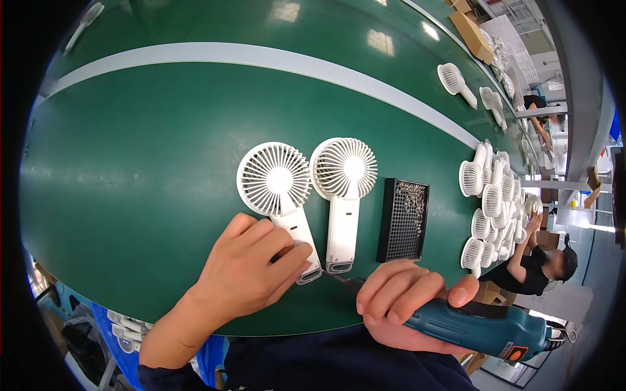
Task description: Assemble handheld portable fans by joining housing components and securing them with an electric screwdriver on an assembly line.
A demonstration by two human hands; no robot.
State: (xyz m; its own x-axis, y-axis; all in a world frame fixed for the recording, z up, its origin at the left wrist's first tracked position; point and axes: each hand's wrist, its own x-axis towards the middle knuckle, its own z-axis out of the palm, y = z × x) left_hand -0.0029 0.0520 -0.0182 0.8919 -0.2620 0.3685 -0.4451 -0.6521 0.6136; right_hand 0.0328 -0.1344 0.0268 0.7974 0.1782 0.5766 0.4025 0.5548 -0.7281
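Two white handheld fans lie side by side on the green work surface (143,169). My left hand (251,264) grips the handle of the left fan (277,179), fingers curled over its lower part. The right fan (342,228) lies next to it, untouched, with a grey loop at its handle end. In my right hand (407,300) is a teal electric screwdriver (479,329), held sideways. Its thin bit points left and reaches the bottom end of the left fan's handle; whether it touches a screw there is too small to tell.
A black tray (385,221) of small screws sits right of the fans. Farther right, many white fans (492,199) are heaped, with a co-worker (535,267) beside them. Beyond a pale rail (261,52), single fans (456,81) lie on another green surface. More fans (124,326) are at lower left.
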